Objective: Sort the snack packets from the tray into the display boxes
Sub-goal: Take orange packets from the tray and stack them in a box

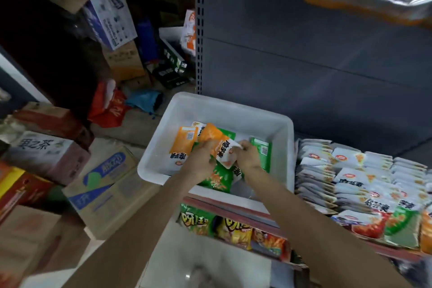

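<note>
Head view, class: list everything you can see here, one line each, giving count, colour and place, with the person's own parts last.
Tray: one, white, centre.
Orange snack packets: at least two, in tray, one held.
Green snack packets: at least two, in tray.
Display packets: many, white, orange and green, in rows at right.
Chip bags: three, green, yellow, orange, shelf below tray.
Cardboard cartons: several, brown, floor at left.
Shelf back panel: one, grey, behind tray.
Red bag: one, floor.
Left hand: grips packets.
Right hand: pinches the orange packet.
</note>
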